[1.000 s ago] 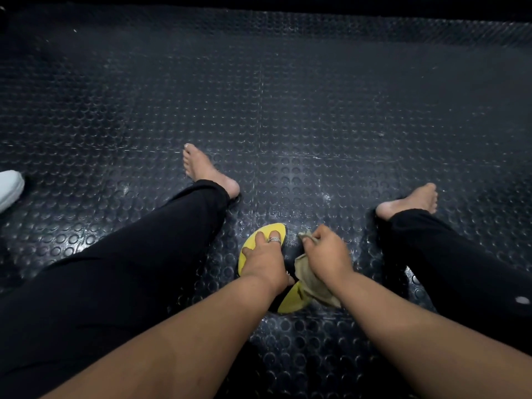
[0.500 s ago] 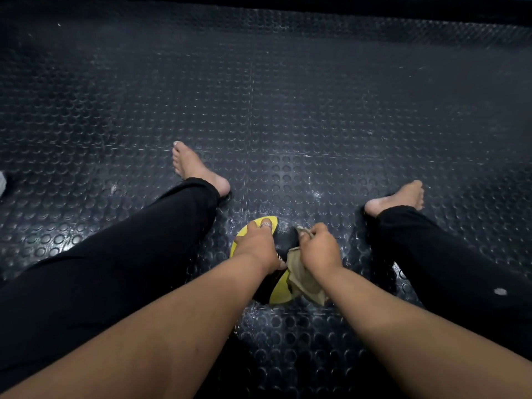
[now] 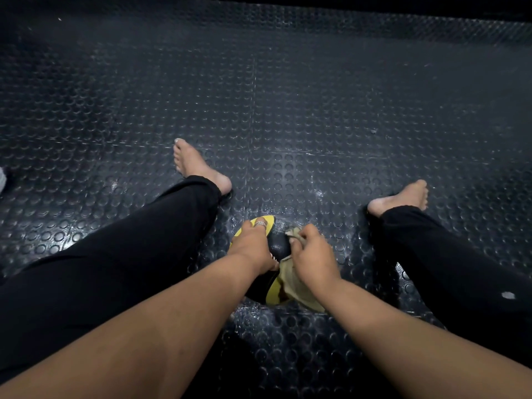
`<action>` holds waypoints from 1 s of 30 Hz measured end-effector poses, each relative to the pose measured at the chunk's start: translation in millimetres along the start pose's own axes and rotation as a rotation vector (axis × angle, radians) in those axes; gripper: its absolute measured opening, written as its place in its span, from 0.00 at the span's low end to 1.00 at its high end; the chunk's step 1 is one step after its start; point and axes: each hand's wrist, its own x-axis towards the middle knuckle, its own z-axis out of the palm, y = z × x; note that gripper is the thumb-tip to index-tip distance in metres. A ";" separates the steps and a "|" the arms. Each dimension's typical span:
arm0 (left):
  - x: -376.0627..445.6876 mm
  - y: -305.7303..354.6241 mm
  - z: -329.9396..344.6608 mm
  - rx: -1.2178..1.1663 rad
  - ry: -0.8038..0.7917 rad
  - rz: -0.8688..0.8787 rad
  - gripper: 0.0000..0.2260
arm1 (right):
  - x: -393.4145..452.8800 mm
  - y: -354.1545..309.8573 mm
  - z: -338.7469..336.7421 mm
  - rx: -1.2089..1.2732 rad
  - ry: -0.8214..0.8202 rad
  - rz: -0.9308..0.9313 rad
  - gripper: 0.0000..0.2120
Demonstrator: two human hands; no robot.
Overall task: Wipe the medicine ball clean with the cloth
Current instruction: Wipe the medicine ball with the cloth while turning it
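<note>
A black and yellow medicine ball (image 3: pixel 278 244) sits on the studded floor between my outstretched legs. My left hand (image 3: pixel 253 246), a ring on one finger, rests over the ball's left top with fingers curved round it. My right hand (image 3: pixel 312 253) grips a crumpled beige cloth (image 3: pixel 290 283) against the ball's right side. The cloth hangs down over the ball's near face. Both hands and the cloth hide much of the ball.
Black studded rubber floor (image 3: pixel 288 110) stretches ahead. My bare left foot (image 3: pixel 198 168) and right foot (image 3: pixel 403 197) lie to either side of the ball, legs in black trousers. A pale object (image 3: pixel 2 180) shows at the left edge.
Both hands stay on the ball. The right hand with the cloth has shifted slightly over the ball's right side. The view has drifted, and the pale object at left has slid mostly out of frame.
</note>
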 end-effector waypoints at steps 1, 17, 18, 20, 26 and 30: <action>-0.8 -0.9 0.3 -0.003 0.004 0.009 0.42 | -5.2 -1.1 2.5 0.011 0.000 -0.023 0.05; -4.5 -2.0 -2.2 -0.030 -0.014 0.004 0.45 | 8.2 55.4 -15.0 0.530 0.119 0.424 0.11; -5.2 -0.7 -1.9 -0.027 -0.012 0.005 0.45 | 6.6 50.8 -15.1 0.465 0.118 0.370 0.10; -6.7 0.1 -0.6 -0.030 -0.006 0.005 0.44 | 1.1 36.8 -14.6 0.320 0.115 0.212 0.08; -8.9 -1.8 5.8 -0.002 0.020 0.015 0.43 | -15.3 -3.0 -4.1 -0.033 0.022 -0.212 0.07; -8.0 -0.6 8.1 -0.027 0.061 0.025 0.30 | -24.3 -6.5 -0.2 -0.160 -0.040 -0.381 0.06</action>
